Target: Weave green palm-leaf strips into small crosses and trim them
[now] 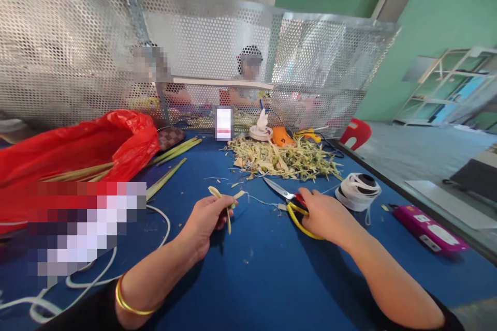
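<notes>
My left hand [209, 214] is closed in a pinch on a small piece of folded pale leaf strips [216, 193], whose ends stick out above and below the fingers. A thin thread [264, 201] runs from near that piece across the blue table towards the right. My right hand [324, 212] is closed on the handles of scissors [279, 189] with silver blades and red and yellow grips. The blades lie low over the table, pointing up and left, away from me. Some of my fingers are hidden under both hands.
A heap of cut leaf scraps [283, 158] lies ahead, near an orange object [282, 137]. To the right are a white spool [357, 191] and a purple case [429, 230]. A red plastic bag [77, 147] with long stalks and a white cable [165, 217] occupy the left. People sit behind the perforated screen [217, 36].
</notes>
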The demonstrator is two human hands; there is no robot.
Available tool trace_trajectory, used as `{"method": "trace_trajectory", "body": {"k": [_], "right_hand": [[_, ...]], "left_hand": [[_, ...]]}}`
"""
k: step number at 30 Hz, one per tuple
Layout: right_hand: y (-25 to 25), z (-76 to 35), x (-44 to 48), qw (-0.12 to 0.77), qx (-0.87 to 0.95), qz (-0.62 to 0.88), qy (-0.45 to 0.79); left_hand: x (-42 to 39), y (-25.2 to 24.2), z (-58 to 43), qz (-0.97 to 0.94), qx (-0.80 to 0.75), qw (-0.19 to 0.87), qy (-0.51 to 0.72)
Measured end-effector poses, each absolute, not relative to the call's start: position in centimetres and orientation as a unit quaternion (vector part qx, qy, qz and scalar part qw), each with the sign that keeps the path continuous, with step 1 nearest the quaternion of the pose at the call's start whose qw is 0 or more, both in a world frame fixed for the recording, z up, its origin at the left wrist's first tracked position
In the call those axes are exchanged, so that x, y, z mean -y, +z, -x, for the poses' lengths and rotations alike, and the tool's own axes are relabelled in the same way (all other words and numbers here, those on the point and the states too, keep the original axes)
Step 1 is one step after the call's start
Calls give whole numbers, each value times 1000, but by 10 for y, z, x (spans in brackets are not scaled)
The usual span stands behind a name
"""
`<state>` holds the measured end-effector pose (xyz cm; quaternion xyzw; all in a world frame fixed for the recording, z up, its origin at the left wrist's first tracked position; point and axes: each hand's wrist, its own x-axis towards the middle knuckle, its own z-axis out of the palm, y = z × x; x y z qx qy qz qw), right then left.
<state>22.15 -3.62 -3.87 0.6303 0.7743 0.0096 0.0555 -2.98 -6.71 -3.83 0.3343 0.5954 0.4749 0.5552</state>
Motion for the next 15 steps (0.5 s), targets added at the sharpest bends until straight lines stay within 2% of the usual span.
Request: {"method": "trace_trajectory", "body": {"k": [3,5,7,9,12,15], "right_hand": [[-39,-227,29,-17,-745,-666,-38],[-39,-228,27,-112,-734,-662,-103],[-39,-226,27,-243,-710,-613,-248],[-39,-223,29,-348,-643,-519,-443],[-38,-217,32,-398,-514,-387,-654],[-32,-209,27,-394,-439,-338,-733]], "left_hand": [[65,-42,32,-335,-590,554,482],[62,-44,33,-336,-590,547,490],[57,-45,34,-334,-590,539,500],[49,-44,34,-330,-589,535,508],[27,-38,32,-328,-590,535,508],[-3,-29,24,-326,-589,536,509]]}}
